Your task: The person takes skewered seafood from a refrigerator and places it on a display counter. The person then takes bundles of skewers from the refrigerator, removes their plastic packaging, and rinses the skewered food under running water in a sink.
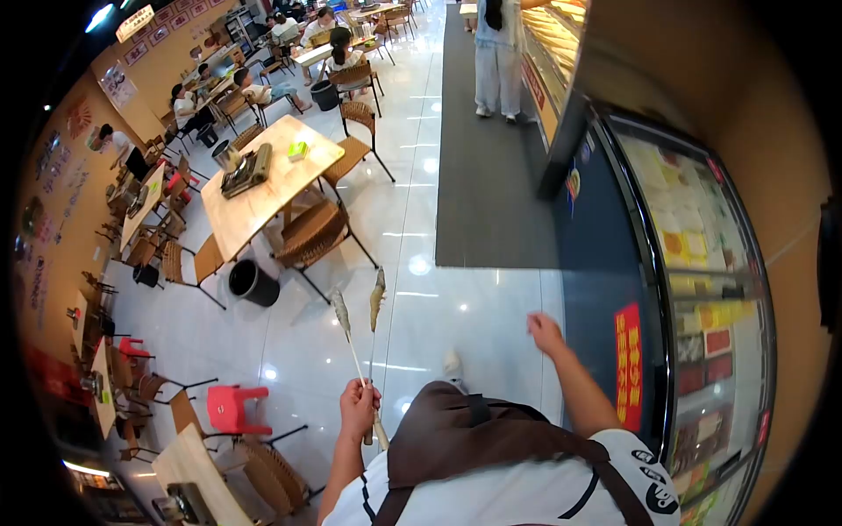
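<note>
Two long skewers stick up from my left hand (358,408), which is closed around their lower ends. A greyish piece of food (340,309) is on the tip of the left skewer. The right one bears a browner, shrimp-like piece (377,298). My right hand (545,333) hangs out to the right with its fingers curled, near the dark front of the display case; whether anything is inside it is too small to tell. A brown apron (491,434) covers my front.
A glass display case (702,342) runs along the right. Ahead lies a grey mat (495,193), with a person (498,61) standing on its far part. To the left are a wooden table (263,197), chairs, a black bin (253,283) and a red stool (237,408). People sit farther back.
</note>
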`<state>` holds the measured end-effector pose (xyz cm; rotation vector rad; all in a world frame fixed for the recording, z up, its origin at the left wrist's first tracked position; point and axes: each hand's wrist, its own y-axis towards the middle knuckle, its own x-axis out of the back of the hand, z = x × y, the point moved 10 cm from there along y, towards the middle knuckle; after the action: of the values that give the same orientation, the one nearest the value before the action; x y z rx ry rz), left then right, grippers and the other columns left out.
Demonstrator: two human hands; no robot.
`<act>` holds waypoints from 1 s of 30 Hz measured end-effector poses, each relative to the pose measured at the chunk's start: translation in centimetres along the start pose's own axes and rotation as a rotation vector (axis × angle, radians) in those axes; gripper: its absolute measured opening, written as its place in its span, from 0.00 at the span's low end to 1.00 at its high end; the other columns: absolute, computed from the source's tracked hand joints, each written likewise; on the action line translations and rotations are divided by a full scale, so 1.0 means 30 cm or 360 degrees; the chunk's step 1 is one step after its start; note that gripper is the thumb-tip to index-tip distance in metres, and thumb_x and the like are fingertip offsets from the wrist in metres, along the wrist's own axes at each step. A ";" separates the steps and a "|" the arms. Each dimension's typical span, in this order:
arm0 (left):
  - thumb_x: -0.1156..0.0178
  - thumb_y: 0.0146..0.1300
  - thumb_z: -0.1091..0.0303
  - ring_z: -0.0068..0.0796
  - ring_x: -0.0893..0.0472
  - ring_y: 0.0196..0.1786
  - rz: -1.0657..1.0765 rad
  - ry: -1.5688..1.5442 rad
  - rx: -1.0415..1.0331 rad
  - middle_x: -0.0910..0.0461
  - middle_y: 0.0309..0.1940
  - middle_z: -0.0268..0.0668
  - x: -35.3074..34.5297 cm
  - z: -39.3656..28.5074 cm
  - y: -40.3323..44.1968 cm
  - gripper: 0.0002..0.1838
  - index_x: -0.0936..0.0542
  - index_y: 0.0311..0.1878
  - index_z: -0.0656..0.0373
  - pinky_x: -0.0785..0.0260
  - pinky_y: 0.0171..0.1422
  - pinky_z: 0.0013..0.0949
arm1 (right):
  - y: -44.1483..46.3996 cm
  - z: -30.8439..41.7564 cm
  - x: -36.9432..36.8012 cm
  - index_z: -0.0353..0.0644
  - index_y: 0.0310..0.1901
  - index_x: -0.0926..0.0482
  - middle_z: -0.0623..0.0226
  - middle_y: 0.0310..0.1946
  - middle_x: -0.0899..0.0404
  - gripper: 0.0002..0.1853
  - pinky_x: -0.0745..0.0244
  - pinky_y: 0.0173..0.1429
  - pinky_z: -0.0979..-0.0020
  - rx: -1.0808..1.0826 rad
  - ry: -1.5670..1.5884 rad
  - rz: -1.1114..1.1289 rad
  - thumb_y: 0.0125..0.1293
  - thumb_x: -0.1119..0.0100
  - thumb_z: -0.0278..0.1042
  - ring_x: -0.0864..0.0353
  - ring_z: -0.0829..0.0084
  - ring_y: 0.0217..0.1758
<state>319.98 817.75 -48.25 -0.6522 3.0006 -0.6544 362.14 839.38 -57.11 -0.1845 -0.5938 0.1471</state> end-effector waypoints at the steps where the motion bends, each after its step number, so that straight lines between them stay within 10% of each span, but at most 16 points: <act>1: 0.52 0.68 0.70 0.17 0.30 0.22 0.0009 -0.0012 0.0006 0.26 0.23 0.32 -0.046 -0.044 0.133 0.05 0.31 0.41 0.61 0.37 0.26 0.21 | 0.071 -0.098 -0.034 0.37 0.41 0.24 0.62 0.28 0.20 0.12 0.26 0.38 0.69 -0.0125 0.0040 0.0096 0.63 0.48 0.37 0.21 0.70 0.31; 6: 0.52 0.68 0.71 0.17 0.30 0.22 0.0124 -0.0087 -0.0135 0.26 0.24 0.33 -0.277 -0.481 0.720 0.05 0.32 0.43 0.61 0.37 0.26 0.21 | -0.042 -0.718 -0.072 0.41 0.39 0.19 0.52 0.44 0.22 0.21 0.30 0.54 0.56 -0.0668 -0.1111 0.1085 0.59 0.51 0.50 0.24 0.52 0.48; 11: 0.52 0.67 0.71 0.17 0.30 0.23 0.0315 -0.0149 -0.0231 0.25 0.26 0.34 -0.583 -0.783 1.356 0.06 0.32 0.44 0.61 0.37 0.27 0.20 | 0.090 -0.747 0.194 0.37 0.37 0.20 0.52 0.39 0.21 0.18 0.28 0.50 0.58 -0.1297 -0.0947 0.0892 0.59 0.49 0.45 0.22 0.55 0.44; 17: 0.53 0.67 0.72 0.18 0.29 0.23 0.0223 -0.0057 -0.0119 0.24 0.26 0.35 -0.829 -1.040 2.027 0.06 0.32 0.45 0.62 0.35 0.27 0.22 | 1.096 -0.719 0.314 0.35 0.38 0.21 0.50 0.36 0.21 0.16 0.27 0.47 0.57 -0.1372 -0.0899 0.0708 0.58 0.47 0.42 0.21 0.55 0.41; 22: 0.52 0.67 0.74 0.17 0.29 0.23 0.0127 -0.0125 -0.0126 0.24 0.26 0.35 -0.870 -1.328 2.412 0.06 0.32 0.46 0.62 0.36 0.28 0.21 | 2.440 -0.067 0.392 0.32 0.40 0.23 0.47 0.36 0.21 0.17 0.27 0.50 0.60 -0.0471 -0.0818 -0.0080 0.59 0.47 0.40 0.22 0.53 0.44; 30: 0.51 0.66 0.73 0.18 0.29 0.22 -0.0162 0.0213 -0.0220 0.24 0.24 0.34 -0.926 -1.660 3.227 0.05 0.28 0.42 0.63 0.36 0.27 0.22 | 3.784 1.046 0.156 0.37 0.43 0.23 0.52 0.38 0.21 0.14 0.28 0.48 0.63 0.0313 -0.0239 0.0145 0.63 0.49 0.37 0.22 0.54 0.44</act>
<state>302.54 928.65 -43.75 -0.8030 3.1768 -0.5169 338.59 954.82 -53.41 -0.0093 -0.7165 0.3080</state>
